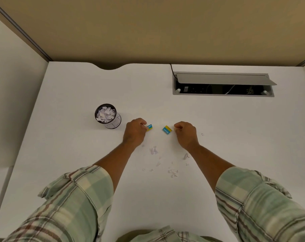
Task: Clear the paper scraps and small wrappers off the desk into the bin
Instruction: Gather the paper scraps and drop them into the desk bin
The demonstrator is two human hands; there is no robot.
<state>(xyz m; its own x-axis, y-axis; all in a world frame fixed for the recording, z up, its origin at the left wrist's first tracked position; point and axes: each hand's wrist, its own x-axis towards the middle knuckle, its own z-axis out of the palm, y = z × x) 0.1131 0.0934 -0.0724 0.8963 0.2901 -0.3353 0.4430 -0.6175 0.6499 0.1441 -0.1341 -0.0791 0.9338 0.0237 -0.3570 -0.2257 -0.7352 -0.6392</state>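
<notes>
Plaid sleeves (74,198) in pale green, cream and brown are filling the bottom corners of the frame, rolled up above both forearms. Beyond them the white desk (60,154) is spreading toward the upper part of the picture. Small white paper scraps (172,172) are lying scattered just below centre between the two forearms, some torn, some curled, with one larger crumpled bit (153,150) sitting nearer the left hand and one lone fleck (202,134) lying to the right of the right hand.

At mid-frame the left hand (135,132) is curling closed, its fingertips pinching a small blue and yellow wrapper (149,127) with white lettering. The right hand (185,133) is also curling into a loose fist, its fingertips touching or nearly touching the edge of a second blue and yellow wrapper (167,130) lying flat on the desk; a firm grip cannot be told.

Left of the left hand, a small black mesh bin (107,116) is standing upright on the desk, holding a heap of white crumpled paper. In the upper right, a grey cable hatch (223,84) is sitting open in the desk surface.
</notes>
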